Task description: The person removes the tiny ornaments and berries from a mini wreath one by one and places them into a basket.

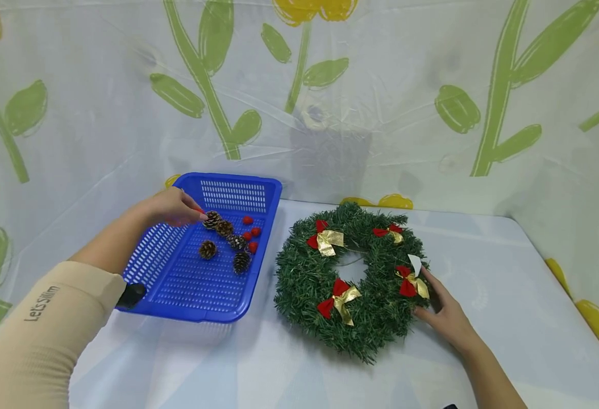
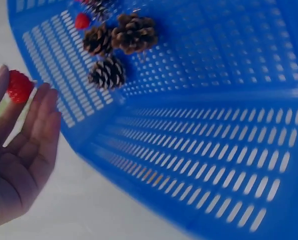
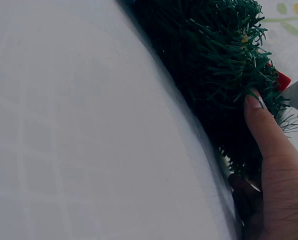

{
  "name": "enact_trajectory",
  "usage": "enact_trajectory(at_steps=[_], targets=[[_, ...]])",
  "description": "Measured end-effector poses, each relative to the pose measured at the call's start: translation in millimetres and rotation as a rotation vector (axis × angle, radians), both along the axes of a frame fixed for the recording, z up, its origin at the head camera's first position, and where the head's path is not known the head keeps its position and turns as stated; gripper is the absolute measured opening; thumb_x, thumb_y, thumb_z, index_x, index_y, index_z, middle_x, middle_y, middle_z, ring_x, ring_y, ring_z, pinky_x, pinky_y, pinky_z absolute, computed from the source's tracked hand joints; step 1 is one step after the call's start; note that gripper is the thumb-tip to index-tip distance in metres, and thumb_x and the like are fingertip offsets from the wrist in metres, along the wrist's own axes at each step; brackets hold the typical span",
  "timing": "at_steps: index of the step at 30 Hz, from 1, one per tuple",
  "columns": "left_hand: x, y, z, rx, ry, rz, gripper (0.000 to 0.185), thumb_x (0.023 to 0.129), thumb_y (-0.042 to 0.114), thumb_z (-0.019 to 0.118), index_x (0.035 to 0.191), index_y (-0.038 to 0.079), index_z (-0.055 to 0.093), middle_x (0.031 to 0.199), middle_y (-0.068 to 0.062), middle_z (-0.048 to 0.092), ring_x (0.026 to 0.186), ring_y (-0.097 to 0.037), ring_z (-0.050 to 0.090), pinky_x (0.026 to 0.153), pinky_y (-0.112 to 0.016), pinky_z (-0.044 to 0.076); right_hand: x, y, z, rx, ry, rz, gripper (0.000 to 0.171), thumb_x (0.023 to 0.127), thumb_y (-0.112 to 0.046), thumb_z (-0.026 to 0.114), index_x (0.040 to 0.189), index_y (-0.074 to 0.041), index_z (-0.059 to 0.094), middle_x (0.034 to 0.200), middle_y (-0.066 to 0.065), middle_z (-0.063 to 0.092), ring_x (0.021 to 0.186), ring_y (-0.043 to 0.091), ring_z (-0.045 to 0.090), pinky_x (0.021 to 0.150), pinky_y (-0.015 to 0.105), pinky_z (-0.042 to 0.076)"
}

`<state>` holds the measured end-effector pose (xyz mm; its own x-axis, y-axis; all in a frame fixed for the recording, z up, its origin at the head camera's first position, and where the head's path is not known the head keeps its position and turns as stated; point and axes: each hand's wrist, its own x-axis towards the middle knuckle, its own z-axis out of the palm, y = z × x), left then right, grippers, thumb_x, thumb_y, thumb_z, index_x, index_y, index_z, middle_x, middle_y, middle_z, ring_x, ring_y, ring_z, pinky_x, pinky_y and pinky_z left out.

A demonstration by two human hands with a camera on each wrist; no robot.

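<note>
My left hand [image 1: 179,207] is over the far left of the blue basket [image 1: 274,227], pinching a red berry [image 2: 20,86] between thumb and fingers. Pine cones [image 1: 207,250] and small red berries [image 1: 253,247] lie in the basket below it. On the table to the right lies a green wreath [image 1: 304,307], decorated with several red and gold bows [image 1: 339,298]. My right hand [image 1: 450,321] grips the wreath's right edge, its thumb pressed into the needles in the right wrist view. A small white tag [image 1: 415,264] sticks up near that hand's fingertips.
The light table [image 1: 499,272] runs up to a hanging cloth [image 1: 391,74] printed with yellow flowers and green leaves, which stands behind and at both sides. The basket's right rim is close to the wreath's left edge.
</note>
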<state>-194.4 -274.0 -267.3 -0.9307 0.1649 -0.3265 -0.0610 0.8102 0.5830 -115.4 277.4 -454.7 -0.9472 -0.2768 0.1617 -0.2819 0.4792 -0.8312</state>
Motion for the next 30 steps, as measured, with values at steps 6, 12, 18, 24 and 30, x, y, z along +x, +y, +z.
enact_trajectory(at_steps=[6,12,18,24,30], targets=[[-5.4,-22,-10.2,0.111,-0.112,0.109,0.050,0.092,0.024,0.062,0.125,-0.013,0.052,0.103,-0.009,0.068,0.094,-0.019,0.062,0.090,-0.043,0.051,1.4,1,2.1,-0.013,0.017,0.011,0.089,0.084,-0.003,0.067,0.153,-0.020,0.014,0.151,0.032,0.014,0.133,-0.004,0.019,0.096,-0.002,0.021],[-5.7,-43,-34.9,0.279,-0.256,0.202,0.051,0.094,0.026,0.061,0.130,-0.008,0.049,0.090,0.008,0.067,0.090,-0.009,0.064,0.103,-0.047,0.041,2.4,0,2.3,-0.022,0.040,0.019,0.089,0.083,-0.003,0.067,0.153,-0.019,0.015,0.150,0.034,0.015,0.124,-0.017,0.018,0.096,-0.002,0.021],[-5.5,-45,-59.6,0.422,-0.261,0.323,0.031,0.092,0.026,0.063,0.116,0.006,0.062,0.085,0.011,0.067,0.086,-0.005,0.064,0.101,-0.039,0.044,1.9,3,-1.9,-0.017,0.049,0.017,0.089,0.083,-0.002,0.068,0.153,-0.019,0.016,0.150,0.032,0.016,0.129,-0.012,0.018,0.096,-0.002,0.021],[-7.4,-43,-89.3,0.503,-0.196,0.308,0.063,0.094,0.024,0.060,0.141,-0.010,0.035,0.102,0.007,0.067,0.107,-0.016,0.061,0.107,-0.044,0.035,-1.2,3,-1.3,-0.026,0.076,0.025,0.090,0.081,-0.001,0.069,0.153,-0.018,0.018,0.149,0.033,0.018,0.123,-0.021,0.020,0.096,-0.001,0.022],[-9.1,-38,-103.3,0.467,-0.144,0.305,0.059,0.095,0.023,0.058,0.140,-0.009,0.036,0.114,-0.005,0.064,0.120,-0.029,0.054,0.105,-0.043,0.038,-1.6,3,-0.7,-0.001,0.043,0.006,0.090,0.082,-0.002,0.069,0.153,-0.020,0.017,0.151,0.031,0.017,0.130,-0.008,0.020,0.096,-0.001,0.022]])
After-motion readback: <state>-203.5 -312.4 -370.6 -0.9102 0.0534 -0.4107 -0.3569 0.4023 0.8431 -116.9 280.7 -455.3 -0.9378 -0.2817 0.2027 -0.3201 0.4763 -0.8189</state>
